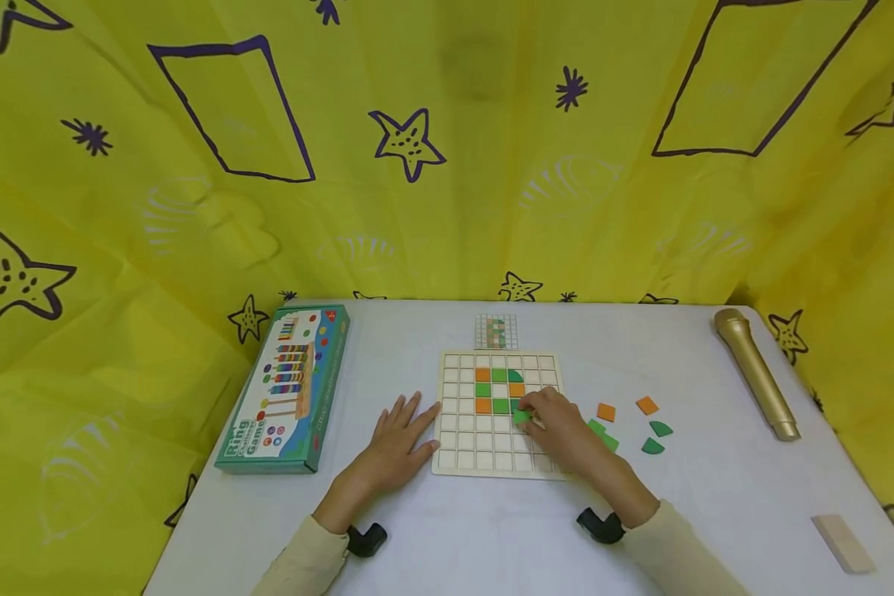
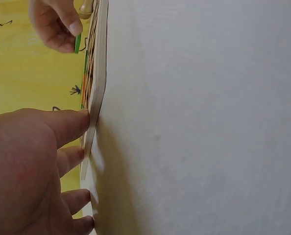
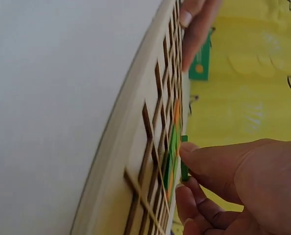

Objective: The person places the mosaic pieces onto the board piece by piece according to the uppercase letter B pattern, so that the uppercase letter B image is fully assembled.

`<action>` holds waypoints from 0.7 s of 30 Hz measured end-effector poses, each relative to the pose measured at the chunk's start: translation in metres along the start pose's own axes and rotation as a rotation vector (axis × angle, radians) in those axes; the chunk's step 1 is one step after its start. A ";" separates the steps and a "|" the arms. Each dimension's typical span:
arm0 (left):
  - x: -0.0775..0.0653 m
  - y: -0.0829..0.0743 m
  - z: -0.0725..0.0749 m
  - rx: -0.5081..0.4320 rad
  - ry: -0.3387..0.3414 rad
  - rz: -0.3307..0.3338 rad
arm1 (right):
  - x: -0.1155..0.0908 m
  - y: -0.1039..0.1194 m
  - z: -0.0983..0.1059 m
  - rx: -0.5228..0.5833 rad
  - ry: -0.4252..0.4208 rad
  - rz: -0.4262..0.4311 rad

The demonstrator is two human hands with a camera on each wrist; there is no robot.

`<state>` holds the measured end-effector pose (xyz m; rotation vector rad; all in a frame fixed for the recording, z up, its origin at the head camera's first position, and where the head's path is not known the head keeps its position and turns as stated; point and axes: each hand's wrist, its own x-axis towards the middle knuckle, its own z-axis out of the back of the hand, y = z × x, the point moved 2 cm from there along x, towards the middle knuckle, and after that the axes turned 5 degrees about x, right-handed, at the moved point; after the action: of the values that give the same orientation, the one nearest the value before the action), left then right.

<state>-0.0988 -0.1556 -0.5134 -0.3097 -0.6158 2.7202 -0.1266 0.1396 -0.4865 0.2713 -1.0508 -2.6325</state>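
A wooden grid board (image 1: 458, 461) lies on the table, with orange, light green and dark green tiles set in its upper middle cells. My right hand (image 1: 559, 422) pinches a light green tile (image 3: 184, 169) between thumb and fingers, just over the board near the lower right of the set tiles. In the left wrist view that tile (image 2: 77, 43) is seen edge-on, raised above the board. My left hand (image 1: 393, 447) lies with fingers spread at the board's left edge, thumb and fingertips touching the rim (image 2: 100, 73). Behind the board is a small pattern card (image 1: 480, 331).
Right of the board lie loose orange tiles (image 1: 606, 412), light green tiles (image 1: 605, 439) and dark green quarter-round tiles (image 1: 652, 446). A boxed ring game (image 1: 283, 397) sits at the left. A gold microphone (image 1: 758, 377) and a pale wooden block (image 1: 843, 544) are at the right.
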 end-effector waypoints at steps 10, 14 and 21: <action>0.001 0.001 -0.001 0.004 0.008 0.001 | 0.022 0.023 -0.027 0.002 0.035 0.119; 0.000 0.000 0.001 -0.007 0.009 -0.001 | 0.023 0.028 -0.031 -0.046 0.026 0.169; 0.000 -0.001 0.001 -0.002 0.007 -0.005 | 0.025 0.032 -0.035 -0.094 0.057 0.182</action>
<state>-0.0992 -0.1553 -0.5117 -0.3178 -0.6167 2.7127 -0.1337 0.0863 -0.4912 0.2170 -0.8858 -2.4872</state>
